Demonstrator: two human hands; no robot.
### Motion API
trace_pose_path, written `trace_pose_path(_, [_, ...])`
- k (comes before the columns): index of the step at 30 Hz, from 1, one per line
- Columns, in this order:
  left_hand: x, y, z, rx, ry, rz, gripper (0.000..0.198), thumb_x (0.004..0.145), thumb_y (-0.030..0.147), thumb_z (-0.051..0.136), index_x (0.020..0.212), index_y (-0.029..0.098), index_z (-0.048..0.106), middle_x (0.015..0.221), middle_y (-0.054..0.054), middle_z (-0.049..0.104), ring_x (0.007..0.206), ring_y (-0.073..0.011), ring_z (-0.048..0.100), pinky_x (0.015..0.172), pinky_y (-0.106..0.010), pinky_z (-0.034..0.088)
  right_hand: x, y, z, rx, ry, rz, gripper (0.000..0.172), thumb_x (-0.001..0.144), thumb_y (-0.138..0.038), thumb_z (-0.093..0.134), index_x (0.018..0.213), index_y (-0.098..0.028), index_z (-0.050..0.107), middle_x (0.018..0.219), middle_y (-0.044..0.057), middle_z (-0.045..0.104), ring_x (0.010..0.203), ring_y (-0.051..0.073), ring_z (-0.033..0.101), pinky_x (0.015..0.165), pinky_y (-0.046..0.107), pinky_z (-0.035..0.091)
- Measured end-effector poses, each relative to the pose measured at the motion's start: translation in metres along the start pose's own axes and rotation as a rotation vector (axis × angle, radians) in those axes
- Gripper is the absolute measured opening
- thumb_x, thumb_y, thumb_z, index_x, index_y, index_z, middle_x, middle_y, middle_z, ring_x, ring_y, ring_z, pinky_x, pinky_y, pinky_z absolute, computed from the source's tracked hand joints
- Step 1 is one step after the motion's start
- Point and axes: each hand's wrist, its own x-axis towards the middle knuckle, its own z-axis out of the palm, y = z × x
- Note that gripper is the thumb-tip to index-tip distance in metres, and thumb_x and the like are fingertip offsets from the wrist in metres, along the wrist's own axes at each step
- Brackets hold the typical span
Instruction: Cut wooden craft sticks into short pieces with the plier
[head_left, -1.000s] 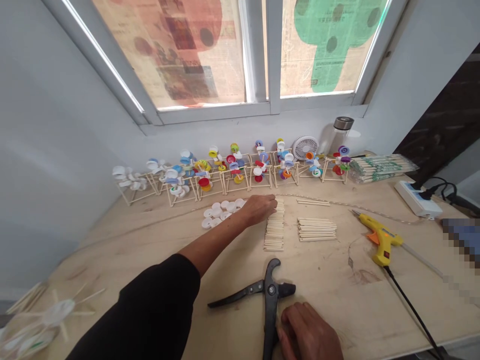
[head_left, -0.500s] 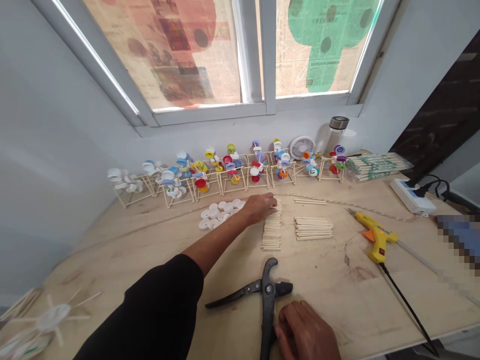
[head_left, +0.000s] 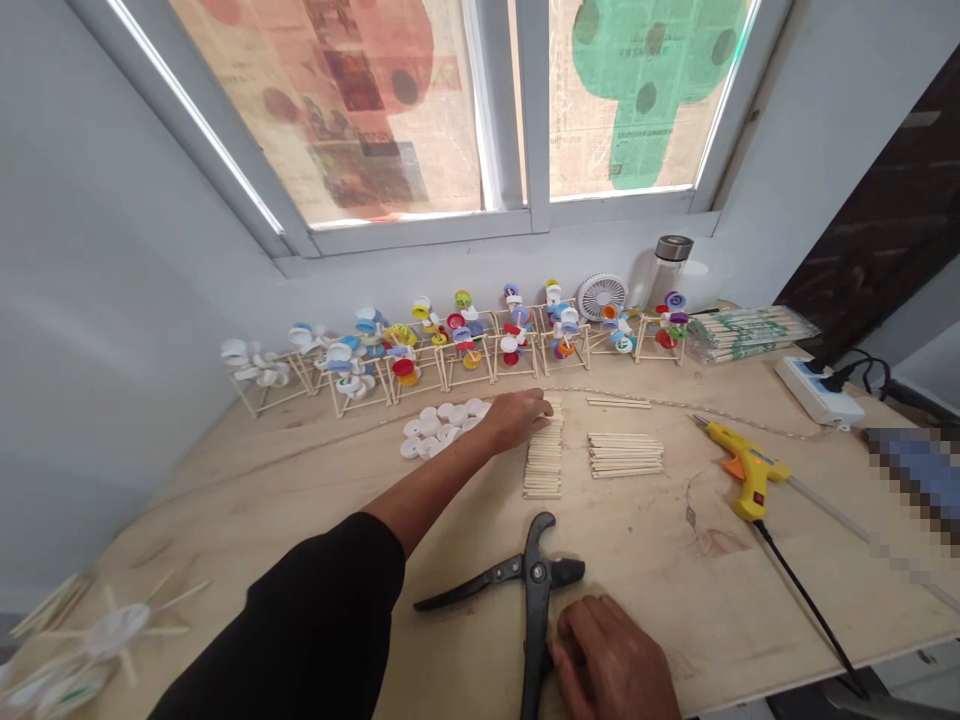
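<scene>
My left hand (head_left: 519, 418) reaches out over the far end of a row of short wooden sticks (head_left: 543, 465). Its fingers are pinched together on a stick there, and the fingertips are partly hidden. White bottle caps (head_left: 439, 428) lie in a cluster just left of that hand, partly behind my forearm. At the near side of the table, my right hand (head_left: 616, 655) rests loosely curled, thumb apart from the fingers, with nothing visible in it. Close beside its thumb lies a black hand cutter (head_left: 537, 600) with spread handles.
A second stick bundle (head_left: 625, 455) lies right of the row. Beyond it are a yellow glue gun (head_left: 750, 468) with its cord and a power strip (head_left: 819, 392). Several stick frames with colourful cap wheels (head_left: 469, 350) line the wall. A stick-spoked wheel (head_left: 118, 630) lies at left.
The view has shifted slightly. My left hand stays at the far end of the stick row, and my right hand remains beside the cutter.
</scene>
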Motion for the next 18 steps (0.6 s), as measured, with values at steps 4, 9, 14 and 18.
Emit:
trace_pose_path(4, [-0.0019,0.0015,-0.0004,0.016,-0.004,0.003,0.020,0.082,0.027,0.047,0.094,0.025,0.062,0.095,-0.003,0.058,0.086,-0.0161,0.057,0.064,-0.023,0.040,0.0001,0.0049,0.0013,0.011,-0.039,-0.043,0.009,0.078,-0.015,0.044,0.073,-0.023,0.043,0.064,-0.001,0.057,0.059,0.017,0.055,0.052,0.026,0.036])
trace_pose_path(9, [-0.0033,0.0021,0.0013,0.033,-0.004,0.018,0.022,0.084,0.026,0.042,0.086,0.023,0.064,0.088,-0.004,0.058,0.084,-0.0173,0.057,0.064,-0.024,0.039,0.0000,0.0035,0.0010,0.010,-0.045,-0.014,0.009,0.079,-0.016,0.045,0.073,-0.023,0.044,0.065,0.000,0.057,0.059,0.017,0.055,0.052,0.027,0.036])
trace_pose_path(14, [-0.0041,0.0016,0.0045,0.025,0.011,0.026,0.020,0.084,0.023,0.042,0.089,0.023,0.062,0.090,-0.004,0.059,0.084,-0.0177,0.057,0.064,-0.024,0.039,-0.0002,0.0019,-0.0006,0.019,-0.048,0.004,0.009,0.079,-0.016,0.045,0.072,-0.023,0.043,0.065,0.000,0.057,0.060,0.017,0.055,0.053,0.027,0.037])
trace_pose_path(18, [-0.0040,0.0009,0.0067,0.007,0.034,0.028,0.017,0.081,0.019,0.046,0.092,0.021,0.058,0.094,-0.004,0.060,0.087,-0.0176,0.056,0.067,-0.024,0.039,-0.0008,0.0049,0.0000,0.032,-0.062,-0.033,0.009,0.077,-0.015,0.046,0.073,-0.023,0.044,0.066,0.000,0.058,0.059,0.016,0.055,0.051,0.026,0.037])
